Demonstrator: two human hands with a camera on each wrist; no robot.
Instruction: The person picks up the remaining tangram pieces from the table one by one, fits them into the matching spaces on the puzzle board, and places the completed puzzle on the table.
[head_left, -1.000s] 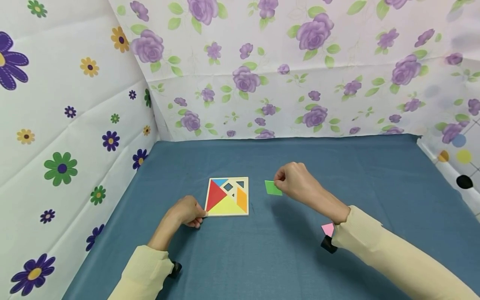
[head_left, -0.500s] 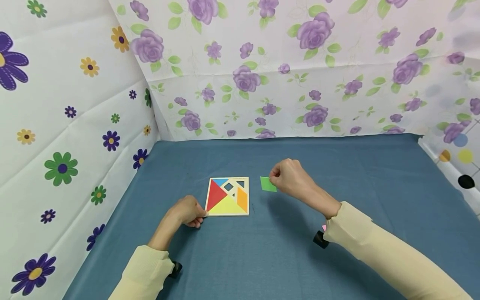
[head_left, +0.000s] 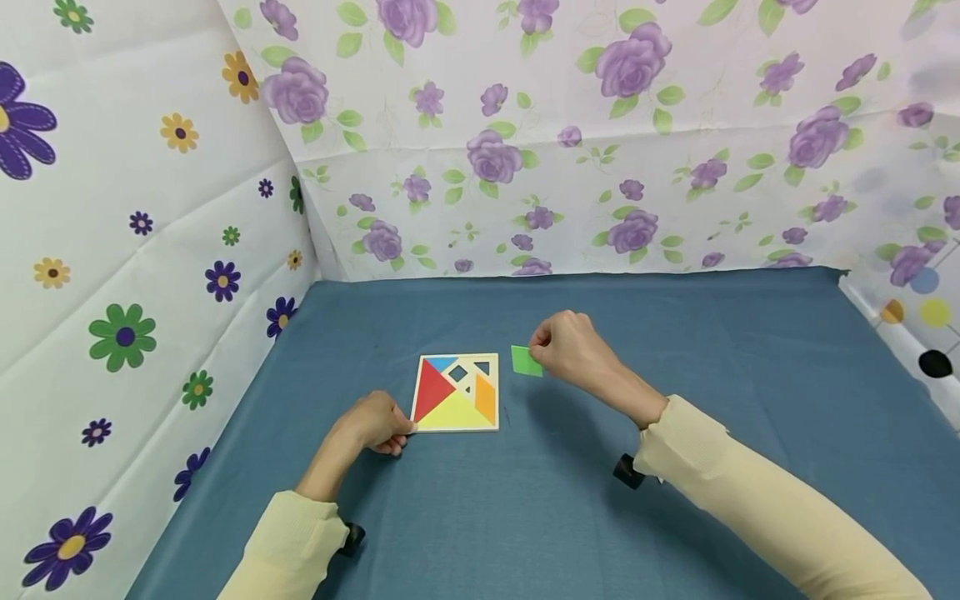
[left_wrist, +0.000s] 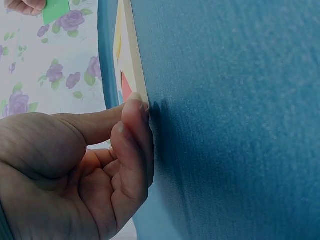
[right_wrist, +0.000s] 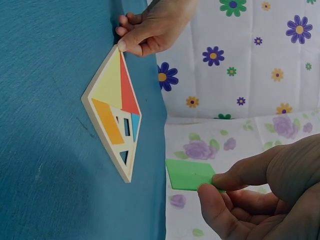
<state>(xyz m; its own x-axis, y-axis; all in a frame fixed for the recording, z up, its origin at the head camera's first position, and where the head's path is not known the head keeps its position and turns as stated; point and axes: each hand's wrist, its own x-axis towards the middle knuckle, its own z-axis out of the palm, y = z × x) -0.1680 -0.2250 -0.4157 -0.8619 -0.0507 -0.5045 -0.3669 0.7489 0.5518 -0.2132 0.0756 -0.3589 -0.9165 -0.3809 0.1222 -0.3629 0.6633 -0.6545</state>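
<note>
A square wooden tangram board (head_left: 492,427) lies on the blue cloth, with red, yellow, orange and blue pieces set in it. Dark openings show in its far right part. My left hand (head_left: 375,423) pinches the board's near left corner between thumb and fingers, as the left wrist view (left_wrist: 90,165) confirms. To the right of the board, my right hand (head_left: 581,354) holds a flat green square piece (head_left: 524,361) by one corner, raised above the cloth. In the right wrist view the green piece (right_wrist: 187,175) sticks out from between thumb and index finger.
Blue cloth (head_left: 480,525) covers the table. A flowered white sheet (head_left: 450,208) hangs along the back, and another flowered sheet (head_left: 172,250) stands at the left. Black wrist devices (head_left: 628,472) show under both sleeves.
My right hand has carried the green piece left and slightly away from me, closer to the board. A pink piece seen earlier is now hidden behind the right sleeve. My left hand stays put.
</note>
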